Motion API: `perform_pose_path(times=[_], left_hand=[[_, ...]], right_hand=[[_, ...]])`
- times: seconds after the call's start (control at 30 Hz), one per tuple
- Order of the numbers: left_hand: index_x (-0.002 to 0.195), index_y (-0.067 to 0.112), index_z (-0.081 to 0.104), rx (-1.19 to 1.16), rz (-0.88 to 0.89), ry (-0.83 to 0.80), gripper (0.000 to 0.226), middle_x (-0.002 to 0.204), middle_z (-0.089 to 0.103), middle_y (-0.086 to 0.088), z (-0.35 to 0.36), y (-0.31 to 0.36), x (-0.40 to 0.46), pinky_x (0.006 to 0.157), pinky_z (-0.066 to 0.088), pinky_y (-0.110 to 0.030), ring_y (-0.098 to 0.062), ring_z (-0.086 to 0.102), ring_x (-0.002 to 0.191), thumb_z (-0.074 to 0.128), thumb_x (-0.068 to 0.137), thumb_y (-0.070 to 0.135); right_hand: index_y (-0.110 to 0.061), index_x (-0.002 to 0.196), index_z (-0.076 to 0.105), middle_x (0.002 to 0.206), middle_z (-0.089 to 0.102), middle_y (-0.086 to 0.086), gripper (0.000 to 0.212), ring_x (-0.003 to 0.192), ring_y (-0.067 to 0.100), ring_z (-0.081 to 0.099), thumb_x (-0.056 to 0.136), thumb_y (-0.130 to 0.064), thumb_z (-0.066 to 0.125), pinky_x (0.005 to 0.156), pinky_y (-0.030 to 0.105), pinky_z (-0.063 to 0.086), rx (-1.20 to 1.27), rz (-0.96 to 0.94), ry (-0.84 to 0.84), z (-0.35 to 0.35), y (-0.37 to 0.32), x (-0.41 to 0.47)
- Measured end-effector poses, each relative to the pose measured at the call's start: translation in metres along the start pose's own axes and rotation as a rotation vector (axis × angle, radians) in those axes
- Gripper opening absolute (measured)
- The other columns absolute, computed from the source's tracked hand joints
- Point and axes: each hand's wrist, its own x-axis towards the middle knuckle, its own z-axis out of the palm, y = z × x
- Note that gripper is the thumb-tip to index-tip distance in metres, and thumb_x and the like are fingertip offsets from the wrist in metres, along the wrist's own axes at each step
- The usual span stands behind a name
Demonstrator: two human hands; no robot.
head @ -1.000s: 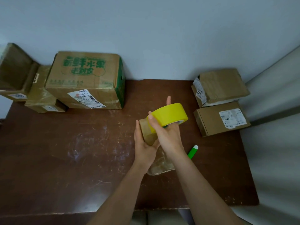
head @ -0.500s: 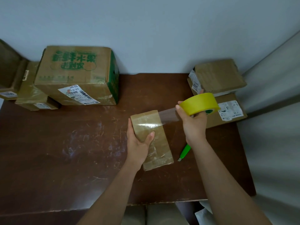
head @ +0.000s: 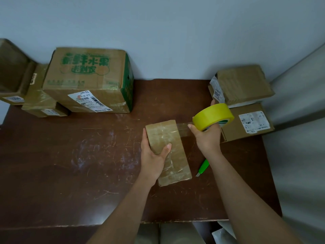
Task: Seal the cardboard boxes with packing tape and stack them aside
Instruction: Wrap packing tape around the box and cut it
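Your left hand [head: 154, 155] pins the small box [head: 168, 152] flat on the tabletop [head: 88, 164], grip curled over its edge, while your right hand [head: 207, 136] pinches the yellow tape roll [head: 212, 116], strip stretched across, uncut; stacking remains.
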Motion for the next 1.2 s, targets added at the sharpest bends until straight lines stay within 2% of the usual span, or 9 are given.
perform_pose_path(times=[0.23, 0.37, 0.47, 0.57, 0.7, 0.83, 0.93, 1.1, 1.2], left_hand=[[0.137, 0.07, 0.016, 0.032, -0.013, -0.005, 0.103, 0.146, 0.042, 0.008, -0.001, 0.003, -0.002, 0.1, 0.051, -0.045, -0.013, 0.053, 0.127, 0.083, 0.061, 0.054], [0.152, 0.044, -0.006, 0.129, 0.053, -0.032, 0.119, 0.146, 0.023, 0.017, -0.003, 0.013, -0.007, 0.104, 0.042, -0.018, 0.014, 0.04, 0.124, 0.084, 0.075, 0.029], [0.149, 0.048, -0.01, 0.432, 0.212, -0.029, 0.113, 0.153, 0.01, 0.006, -0.004, 0.033, -0.011, 0.114, 0.029, -0.037, -0.012, 0.022, 0.139, 0.074, 0.074, 0.057], [0.156, 0.03, 0.005, 0.866, 0.34, -0.041, 0.102, 0.159, 0.008, -0.008, 0.0, 0.053, 0.002, 0.119, 0.012, -0.057, -0.028, 0.006, 0.148, 0.033, 0.074, 0.083], [0.15, 0.018, 0.035, 1.06, 0.492, 0.126, 0.066, 0.157, 0.029, -0.011, 0.023, 0.079, 0.037, 0.117, -0.003, -0.057, -0.029, 0.011, 0.15, 0.014, 0.1, 0.056], [0.108, 0.021, 0.07, 1.337, 0.412, 0.019, 0.064, 0.112, 0.07, -0.005, 0.025, 0.071, 0.06, 0.112, 0.031, -0.054, -0.03, 0.058, 0.114, 0.012, 0.102, 0.047], [0.092, 0.017, 0.073, 1.442, 0.334, 0.055, 0.061, 0.098, 0.071, -0.006, 0.036, 0.081, 0.052, 0.11, 0.029, -0.06, -0.031, 0.06, 0.103, 0.019, 0.103, 0.045], [0.089, 0.022, 0.067, 1.388, 0.361, 0.067, 0.045, 0.095, 0.064, -0.001, 0.056, 0.073, 0.048, 0.103, 0.025, -0.065, -0.03, 0.058, 0.098, 0.034, 0.095, 0.053], [0.087, 0.026, 0.061, 1.286, 0.356, 0.047, 0.03, 0.095, 0.06, 0.006, 0.048, 0.073, 0.05, 0.104, 0.027, -0.057, -0.022, 0.055, 0.099, 0.038, 0.094, 0.043]], right_hand=[[-0.046, 0.156, 0.01, 0.107, 0.07, 0.005, 0.107, 0.099, 0.021, 0.068, 0.079, -0.018, 0.08, 0.099, 0.049, 0.051, 0.058, 0.079, -0.028, 0.025, 0.015, -0.013], [-0.052, 0.151, 0.011, 0.096, 0.069, 0.011, 0.101, 0.087, 0.027, 0.068, 0.085, -0.015, 0.077, 0.091, 0.051, 0.054, 0.088, 0.102, -0.028, 0.043, 0.015, -0.024], [-0.052, 0.149, 0.01, 0.091, 0.069, 0.012, 0.099, 0.083, 0.028, 0.068, 0.086, -0.013, 0.077, 0.088, 0.048, 0.055, 0.099, 0.121, -0.035, 0.04, 0.014, -0.023], [-0.06, 0.143, 0.011, 0.092, 0.069, 0.008, 0.099, 0.08, 0.023, 0.067, 0.086, -0.013, 0.078, 0.087, 0.047, 0.056, 0.114, 0.116, -0.028, 0.041, 0.013, -0.023], [-0.058, 0.143, 0.015, 0.109, 0.069, 0.011, 0.095, 0.09, 0.02, 0.065, 0.087, -0.012, 0.077, 0.089, 0.036, 0.053, 0.153, 0.094, -0.002, 0.044, 0.016, -0.027], [-0.039, 0.12, 0.053, 0.108, 0.068, 0.013, 0.048, 0.096, 0.03, 0.065, 0.087, -0.014, 0.077, 0.093, 0.049, 0.051, 0.117, 0.148, 0.028, 0.049, 0.015, -0.029], [-0.07, 0.138, 0.026, 0.112, 0.069, 0.008, 0.086, 0.1, 0.024, 0.066, 0.088, -0.021, 0.076, 0.094, 0.038, 0.052, 0.105, 0.161, 0.034, 0.049, 0.012, -0.033], [-0.007, 0.131, 0.053, 0.105, 0.065, 0.001, 0.048, 0.091, 0.007, 0.061, 0.088, -0.007, 0.072, 0.083, 0.031, 0.046, 0.157, 0.254, 0.028, 0.05, 0.02, -0.032], [-0.01, 0.141, 0.048, 0.105, 0.067, 0.0, 0.059, 0.09, 0.008, 0.064, 0.088, -0.01, 0.074, 0.081, 0.025, 0.049, 0.181, 0.274, 0.023, 0.049, 0.009, -0.034]])
